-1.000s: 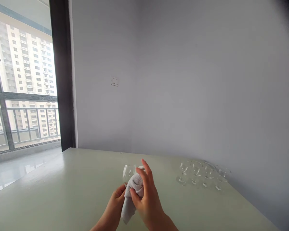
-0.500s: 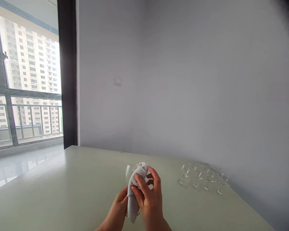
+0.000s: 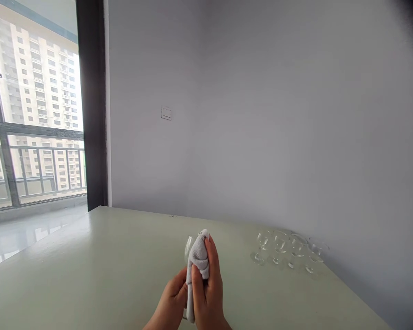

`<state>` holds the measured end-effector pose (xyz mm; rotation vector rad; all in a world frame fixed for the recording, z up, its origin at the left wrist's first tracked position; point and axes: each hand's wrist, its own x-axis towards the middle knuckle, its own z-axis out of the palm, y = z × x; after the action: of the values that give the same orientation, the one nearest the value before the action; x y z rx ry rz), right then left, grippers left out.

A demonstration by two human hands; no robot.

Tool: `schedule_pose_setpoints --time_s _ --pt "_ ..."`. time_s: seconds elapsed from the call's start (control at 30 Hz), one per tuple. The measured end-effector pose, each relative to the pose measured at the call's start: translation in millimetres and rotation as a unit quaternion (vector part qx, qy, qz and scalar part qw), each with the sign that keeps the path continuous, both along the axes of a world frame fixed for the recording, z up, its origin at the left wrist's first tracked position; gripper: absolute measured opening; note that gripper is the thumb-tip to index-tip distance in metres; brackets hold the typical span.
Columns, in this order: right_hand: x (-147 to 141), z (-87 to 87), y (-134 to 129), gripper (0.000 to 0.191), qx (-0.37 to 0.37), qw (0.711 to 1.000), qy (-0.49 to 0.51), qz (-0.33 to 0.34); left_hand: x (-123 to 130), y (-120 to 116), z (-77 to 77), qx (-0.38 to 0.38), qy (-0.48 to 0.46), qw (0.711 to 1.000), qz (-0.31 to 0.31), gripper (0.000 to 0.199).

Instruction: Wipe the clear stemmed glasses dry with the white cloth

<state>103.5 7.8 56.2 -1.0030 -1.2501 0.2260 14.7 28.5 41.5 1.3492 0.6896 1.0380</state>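
Note:
A clear stemmed glass (image 3: 188,246) is held upright in front of me, mostly hidden behind a light grey cloth (image 3: 198,252). My left hand (image 3: 174,295) is closed around the lower part of the glass, at its stem. My right hand (image 3: 208,284) grips the cloth and presses it against the right side of the bowl, fingers along the far side and thumb on the near side. The glass's foot shows only in part below the hands.
Several clear stemmed glasses (image 3: 279,245) stand in a row at the right of the pale green table (image 3: 106,275), close to the grey wall (image 3: 261,114). A window (image 3: 37,137) with a dark frame is at the left.
My right hand has turned and its fingers have closed together around the cloth, which is now more bunched. The glass shows less beside it. The view has shifted slightly.

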Motion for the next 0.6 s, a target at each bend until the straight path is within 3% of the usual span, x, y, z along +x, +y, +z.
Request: schedule_pose_setpoints --time_s 0.1,0.3,0.37,0.47,0.53,0.6 --pt "7 16.8 -3 0.051 -0.087 0.979 0.168 0.073 0 0 -0.3 -0.053 -0.040 0.996 -0.067 0.034" --pt "27 34.2 0 0.055 -0.167 0.854 0.407 0.277 -2 -2 -0.7 -0.142 -0.168 0.964 -0.148 0.032" --pt "30 32.4 2 0.047 -0.181 0.816 0.429 0.343 -4 -1 1.8 -0.164 -0.217 0.941 -0.201 0.030" --pt "30 27.0 4 0.055 -0.199 0.780 0.396 0.441 -8 1 5.2 -0.219 -0.270 0.899 -0.267 0.028" --pt "27 24.4 3 0.061 -0.198 0.779 0.366 0.469 -11 4 5.5 -0.249 -0.272 0.887 -0.277 0.030" --pt "23 23.3 3 0.061 -0.197 0.793 0.356 0.453 -11 6 3.9 -0.259 -0.245 0.898 -0.259 0.038"
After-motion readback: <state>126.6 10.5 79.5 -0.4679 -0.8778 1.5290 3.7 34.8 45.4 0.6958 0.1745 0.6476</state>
